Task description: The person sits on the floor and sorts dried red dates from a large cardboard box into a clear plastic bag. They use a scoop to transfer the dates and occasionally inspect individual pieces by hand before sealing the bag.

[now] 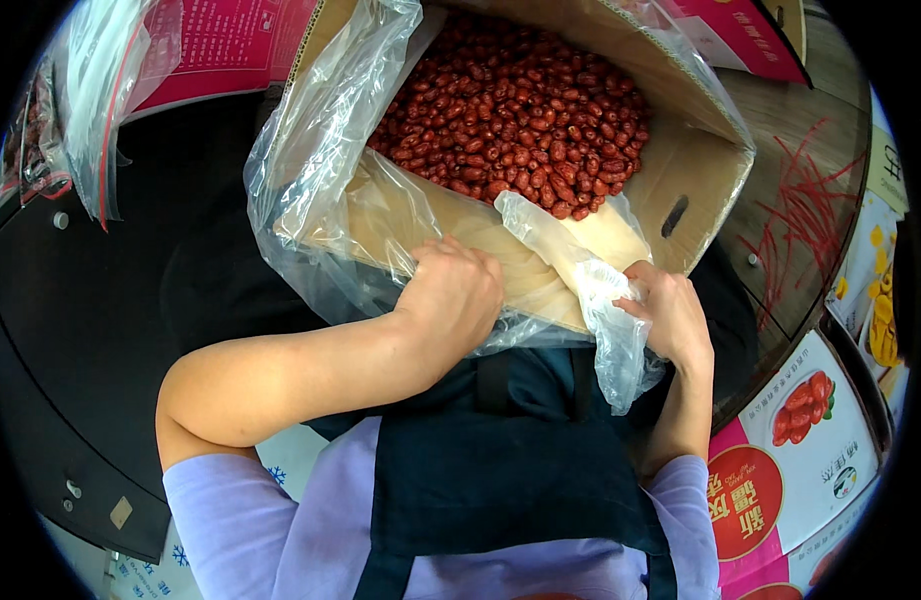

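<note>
A cardboard box [700, 176] leans toward me, holding a heap of dried red jujubes [520, 120]. Clear plastic lining [333, 142] drapes over its left wall and near rim. My left hand [456, 289] is curled into a fist at the near rim, with liner folds running into it; its fingertips are hidden. At the near right corner, my right hand [666, 307] pinches a bunched, whitish part of the liner between thumb and fingers. The gathered end hangs below that hand, over the dark apron [505, 480].
Clear bags with red seal strips [104, 112] hang at upper left beside a magenta carton [212, 52]. Red strips [805, 217] lie scattered on the wood-grain surface to the right. A printed jujube carton [805, 442] stands at lower right. A black cabinet [77, 300] is at left.
</note>
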### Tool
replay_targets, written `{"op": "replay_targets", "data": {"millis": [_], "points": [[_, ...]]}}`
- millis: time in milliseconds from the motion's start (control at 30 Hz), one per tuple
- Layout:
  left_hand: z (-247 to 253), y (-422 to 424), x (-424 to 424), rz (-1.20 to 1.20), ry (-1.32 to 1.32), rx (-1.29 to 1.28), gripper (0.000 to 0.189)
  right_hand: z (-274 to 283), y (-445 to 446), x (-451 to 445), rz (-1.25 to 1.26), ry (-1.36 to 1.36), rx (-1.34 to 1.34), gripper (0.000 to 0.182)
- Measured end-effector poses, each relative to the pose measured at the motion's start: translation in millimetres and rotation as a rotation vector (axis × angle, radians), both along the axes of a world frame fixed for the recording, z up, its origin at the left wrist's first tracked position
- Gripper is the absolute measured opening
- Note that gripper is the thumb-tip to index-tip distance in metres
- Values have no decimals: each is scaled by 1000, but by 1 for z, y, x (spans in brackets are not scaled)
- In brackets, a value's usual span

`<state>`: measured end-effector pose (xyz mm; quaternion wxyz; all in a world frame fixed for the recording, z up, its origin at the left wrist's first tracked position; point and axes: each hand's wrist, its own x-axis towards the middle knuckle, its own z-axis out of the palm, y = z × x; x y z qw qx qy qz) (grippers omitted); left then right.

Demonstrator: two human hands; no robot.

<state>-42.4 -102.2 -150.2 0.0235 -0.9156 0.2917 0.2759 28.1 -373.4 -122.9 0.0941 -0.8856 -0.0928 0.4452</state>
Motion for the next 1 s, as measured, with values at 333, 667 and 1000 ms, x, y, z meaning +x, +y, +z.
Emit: {"op": "replay_targets", "data": {"millis": [333, 667, 1000], "points": [[8, 3, 1, -50, -21, 5, 25, -6, -3, -15, -34, -46, 55, 29], [-3, 3, 7, 13, 179, -142, 17, -8, -2, -30, 7, -133, 28, 28], [-120, 18, 142, 598, 157, -312, 29, -8, -1, -21, 61, -135, 41, 26]]}}
